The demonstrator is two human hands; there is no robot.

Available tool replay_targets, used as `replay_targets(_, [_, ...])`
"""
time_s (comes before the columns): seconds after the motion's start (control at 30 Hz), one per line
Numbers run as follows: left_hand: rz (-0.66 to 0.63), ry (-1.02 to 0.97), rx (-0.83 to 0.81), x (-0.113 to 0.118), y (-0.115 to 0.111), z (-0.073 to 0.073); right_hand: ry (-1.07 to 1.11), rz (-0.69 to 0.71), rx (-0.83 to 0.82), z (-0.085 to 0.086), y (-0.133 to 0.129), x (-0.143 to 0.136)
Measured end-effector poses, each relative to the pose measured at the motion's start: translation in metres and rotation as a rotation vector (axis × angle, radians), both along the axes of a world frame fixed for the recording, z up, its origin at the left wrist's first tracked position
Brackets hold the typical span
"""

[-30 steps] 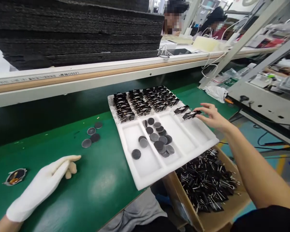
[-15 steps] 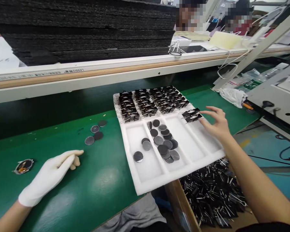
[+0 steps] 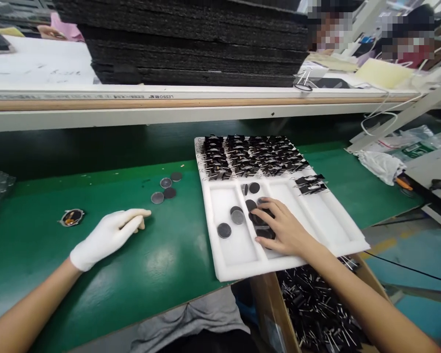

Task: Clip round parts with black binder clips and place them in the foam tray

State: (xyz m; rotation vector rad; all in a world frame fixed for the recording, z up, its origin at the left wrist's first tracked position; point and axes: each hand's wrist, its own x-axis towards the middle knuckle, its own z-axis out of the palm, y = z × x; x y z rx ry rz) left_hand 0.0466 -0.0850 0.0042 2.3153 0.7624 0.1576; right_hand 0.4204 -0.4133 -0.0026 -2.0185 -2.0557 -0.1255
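Observation:
My bare right hand (image 3: 281, 226) reaches over a heap of dark round discs (image 3: 251, 205) in the white foam tray (image 3: 238, 272), fingers spread and tips touching or just above them. It hides part of the heap. In the left compartment lie a few more discs (image 3: 224, 230). My left hand (image 3: 110, 236), in a white glove, rests over the green table (image 3: 161, 267), loosely bent with the index finger stretched out and nothing visible in it. Ahead of it lie several loose discs (image 3: 158, 198); to its left sits an open watch case (image 3: 72, 217) with its inside showing.
Black binder clips (image 3: 216, 157) fill the tray's far rows, with a small group of clips (image 3: 310, 184) at its right. Below stands a carton of loose binder clips (image 3: 316, 304). A shelf edge (image 3: 206, 113) bearing stacked black foam sheets (image 3: 198, 49) crosses behind.
My right hand has moved left and nearer, from the binder clips at the tray's right to the disc heap. My left hand keeps its pose; the view has shifted left.

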Motion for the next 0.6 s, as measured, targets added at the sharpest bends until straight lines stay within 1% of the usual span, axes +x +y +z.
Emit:
replay_targets(0.17, [-0.059,-0.041,0.080,0.003,-0.005,0.004,-0.095,0.093,0.015,0.002,0.000,-0.005])
replay_targets(0.3, [-0.092,-0.105,0.171,0.001,-0.008,-0.002,-0.117,0.102,0.038,-0.004,-0.002,-0.004])
replay_targets(0.4, [-0.073,-0.155,0.312,-0.001,-0.010,-0.010,-0.113,0.125,0.109,-0.007,-0.002,0.003])
replay_targets(0.47, [-0.072,-0.144,0.416,0.001,-0.012,-0.013,-0.136,0.163,0.173,-0.006,0.001,0.007])
replay_targets(0.53, [-0.099,-0.091,0.483,0.008,-0.012,-0.014,-0.161,0.204,0.245,-0.003,0.006,0.009])
replay_targets(0.6, [-0.120,-0.034,0.507,0.022,-0.008,-0.013,-0.185,0.227,0.315,0.000,0.012,0.009])
